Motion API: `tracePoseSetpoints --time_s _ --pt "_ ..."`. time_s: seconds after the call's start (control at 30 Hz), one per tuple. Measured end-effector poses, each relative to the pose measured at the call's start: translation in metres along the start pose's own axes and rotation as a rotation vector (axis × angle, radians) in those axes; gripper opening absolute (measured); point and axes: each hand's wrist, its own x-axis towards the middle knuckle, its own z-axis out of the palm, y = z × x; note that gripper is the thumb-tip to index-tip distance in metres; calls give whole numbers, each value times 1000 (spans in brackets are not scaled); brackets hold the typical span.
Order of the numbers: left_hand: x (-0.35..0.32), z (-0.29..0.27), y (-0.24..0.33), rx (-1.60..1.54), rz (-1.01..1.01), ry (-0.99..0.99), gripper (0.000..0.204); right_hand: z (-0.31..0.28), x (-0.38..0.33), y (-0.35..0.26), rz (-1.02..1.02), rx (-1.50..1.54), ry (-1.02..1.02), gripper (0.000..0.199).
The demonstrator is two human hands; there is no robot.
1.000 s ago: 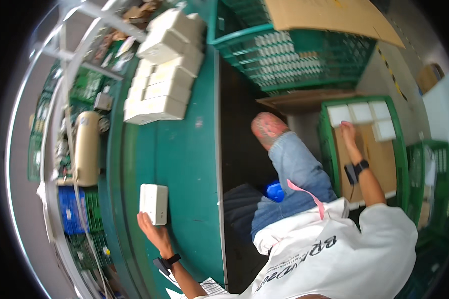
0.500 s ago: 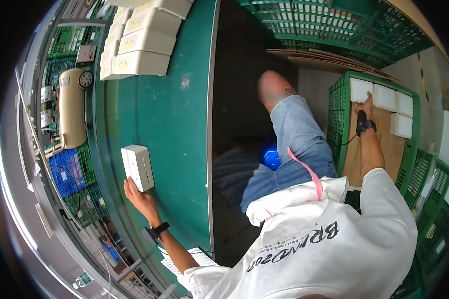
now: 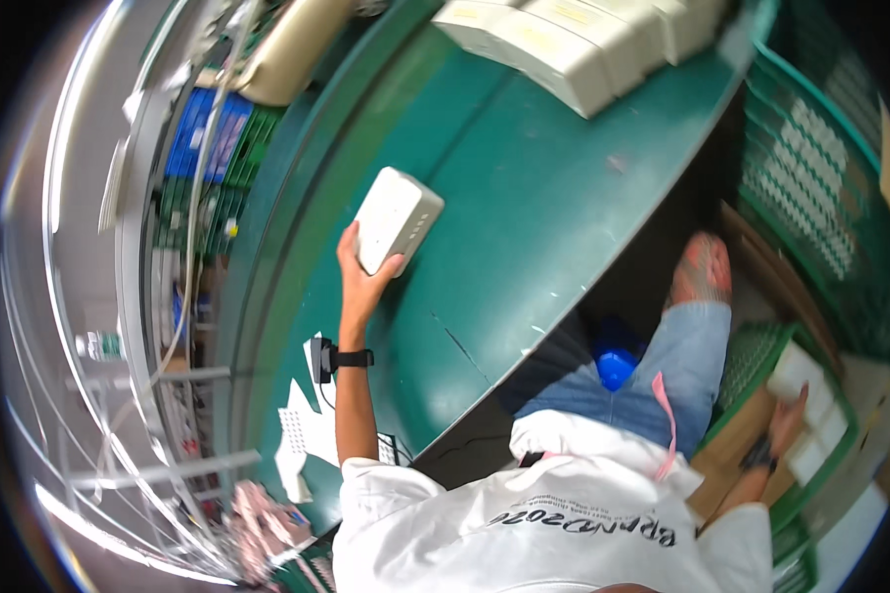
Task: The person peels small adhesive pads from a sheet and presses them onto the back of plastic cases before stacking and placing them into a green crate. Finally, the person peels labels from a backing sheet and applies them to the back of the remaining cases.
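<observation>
"Holding anything by the bench?"

"Yes, the left hand (image 3: 364, 282) has a white rectangular plastic device with rounded edges (image 3: 396, 219). Thumb on one side, fingers on the other, gripping its near end. It's over the smooth green-topped bench (image 3: 509, 212), though I can't tell whether it touches the surface."

"Anything on its sides?"

"A row of small dark marks runs along the side facing the bench's right edge."

"And the right hand (image 3: 787, 420)?"

"Off to the right of the bench, reaching into a green plastic mesh crate (image 3: 756, 364). Its fingers are at the white square-faced boxes (image 3: 829, 427) in there. Whether they grip one, I can't tell. Brown cardboard (image 3: 740, 430) lies inside as well."

"What else is on the bench?"

"A block of stacked off-white cartons (image 3: 559, 54) at its far end, and white paper sheets (image 3: 311, 435) at its near end, by the left forearm."

"Beyond the bench?"

"On its left, a beige cylindrical tank (image 3: 297, 49) and a blue plastic crate (image 3: 208, 133). Just past its right edge, a shiny blue rounded object (image 3: 618, 368) near the person's legs."
</observation>
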Motion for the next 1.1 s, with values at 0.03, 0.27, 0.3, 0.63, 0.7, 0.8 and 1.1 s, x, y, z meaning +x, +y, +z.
tracePoseSetpoints --time_s 0.03,0.27,0.3,0.63,0.7,0.8,1.1 --pt "-2 3 -2 -8 14 43 91 3 -24 -30 -85 7 -21 69" --pt "-8 10 -4 -293 -22 69 94 163 -176 -258 -220 108 -444 69" --pt "-7 10 -5 -298 -9 79 94 197 -202 -283 -420 -21 -552 73" --pt "-52 -41 -41 -138 20 90 93 561 -356 -325 -1962 -486 -1010 65" --pt "-58 -46 -48 -125 12 109 93 593 -371 -310 -2043 -427 -930 61" --pt "-62 -48 -49 -209 -34 112 90 619 -386 -290 -2099 -436 -929 55" --pt "-8 -34 39 634 543 118 70 536 -363 -303 -1598 30 -1278 40"
